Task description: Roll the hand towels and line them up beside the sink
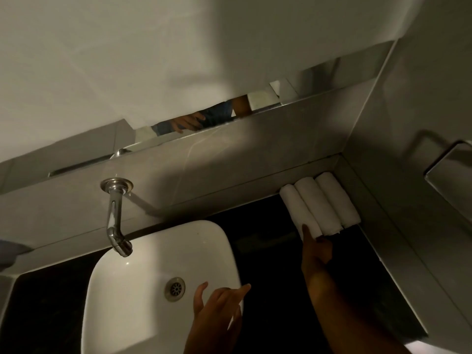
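Three rolled white hand towels (319, 204) lay side by side on the dark tabletop (258, 238) in the corner, right of the sink (143, 272). The right hand (316, 249) touched the nearest roll's end, fingers loosely apart; the left hand (217, 302) hovered open and empty. Soft, light cloth like that probably unrolls easily, so it seemed best held around its middle.

1. Left hand (217, 310): bare, no glove, ring or watch visible; fingers (198, 297) uncovered.
2. Right hand (316, 249): bare; forearm bare as far as the frame edge, no sleeve in view.
3. Mirror reflection (201, 118): blue denim-like garment, details too dim.
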Demonstrator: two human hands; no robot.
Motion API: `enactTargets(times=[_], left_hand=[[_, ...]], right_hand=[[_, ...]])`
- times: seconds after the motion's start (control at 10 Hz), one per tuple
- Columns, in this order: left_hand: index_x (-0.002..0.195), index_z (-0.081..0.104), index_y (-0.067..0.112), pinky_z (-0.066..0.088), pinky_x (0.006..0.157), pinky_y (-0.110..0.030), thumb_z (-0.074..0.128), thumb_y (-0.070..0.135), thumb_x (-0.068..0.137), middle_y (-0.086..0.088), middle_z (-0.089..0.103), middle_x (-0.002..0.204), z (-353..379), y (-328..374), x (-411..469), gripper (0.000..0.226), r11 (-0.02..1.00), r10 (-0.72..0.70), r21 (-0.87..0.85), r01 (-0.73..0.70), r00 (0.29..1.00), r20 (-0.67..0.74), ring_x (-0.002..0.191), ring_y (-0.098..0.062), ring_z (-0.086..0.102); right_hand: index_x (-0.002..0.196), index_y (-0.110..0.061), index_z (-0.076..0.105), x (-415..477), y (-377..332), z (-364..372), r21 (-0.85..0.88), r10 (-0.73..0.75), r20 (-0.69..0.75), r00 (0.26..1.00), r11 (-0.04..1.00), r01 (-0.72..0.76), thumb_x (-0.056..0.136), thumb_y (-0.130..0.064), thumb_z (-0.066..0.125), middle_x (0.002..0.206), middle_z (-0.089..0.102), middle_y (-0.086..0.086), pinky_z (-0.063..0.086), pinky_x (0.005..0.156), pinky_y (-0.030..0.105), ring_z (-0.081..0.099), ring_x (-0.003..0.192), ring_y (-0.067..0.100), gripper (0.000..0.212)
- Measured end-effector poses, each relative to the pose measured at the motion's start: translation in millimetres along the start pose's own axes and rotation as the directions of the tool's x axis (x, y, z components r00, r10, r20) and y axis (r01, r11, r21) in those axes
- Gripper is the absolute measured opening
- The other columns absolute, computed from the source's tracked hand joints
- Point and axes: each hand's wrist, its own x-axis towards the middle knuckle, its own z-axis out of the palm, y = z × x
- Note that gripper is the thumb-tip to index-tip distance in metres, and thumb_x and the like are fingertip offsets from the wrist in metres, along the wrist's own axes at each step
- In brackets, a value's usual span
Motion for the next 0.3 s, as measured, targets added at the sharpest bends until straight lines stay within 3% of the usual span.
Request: enactTargets(times=[0.1, 0.2, 0.3], left_hand=[[0.142, 0.040, 0.047, 0.021, 0.113, -0.047, 0.056, 0.027, 0.083, 0.029, 0.059, 0.102, 1.0, -2.8, -2.1, 0.064, 1.000, 0.014, 0.009, -0.013, 0.997, -0.081, 0.105, 0.011, 0.056], [0.143, 0.040, 0.046, 0.020, 0.116, -0.047, 0.057, 0.023, 0.083, 0.028, 0.060, 0.107, 1.2, -7.1, -9.2, 0.067, 1.000, 0.019, -0.016, -0.021, 0.990, -0.142, 0.110, 0.009, 0.055], [0.143, 0.043, 0.045, 0.019, 0.117, -0.046, 0.064, 0.020, 0.081, 0.027, 0.058, 0.121, 0.9, -10.7, -10.7, 0.070, 0.998, -0.017, -0.060, 0.003, 0.975, -0.220, 0.122, 0.005, 0.051]], right_hand=[[0.121, -0.007, 0.061, -1.7, 4.6, -3.5, -0.055, -0.056, 0.000, 0.998, 0.997, 0.056, 0.070, -0.051, 0.085, 0.124, 0.064, 0.010, 0.049, 0.090, 0.035, 0.063, 0.102, 0.028, 0.071], [0.097, -0.015, 0.067, -4.9, 9.0, -8.2, -0.026, -0.129, -0.005, 0.992, 0.991, 0.128, 0.066, -0.051, 0.088, 0.110, 0.071, 0.008, 0.055, 0.084, 0.037, 0.066, 0.088, 0.022, 0.052], [0.105, -0.010, 0.067, -10.8, 12.2, -12.6, -0.090, -0.240, -0.035, 0.970, 0.968, 0.236, 0.071, -0.052, 0.084, 0.107, 0.070, 0.007, 0.051, 0.082, 0.034, 0.064, 0.086, 0.021, 0.057]])
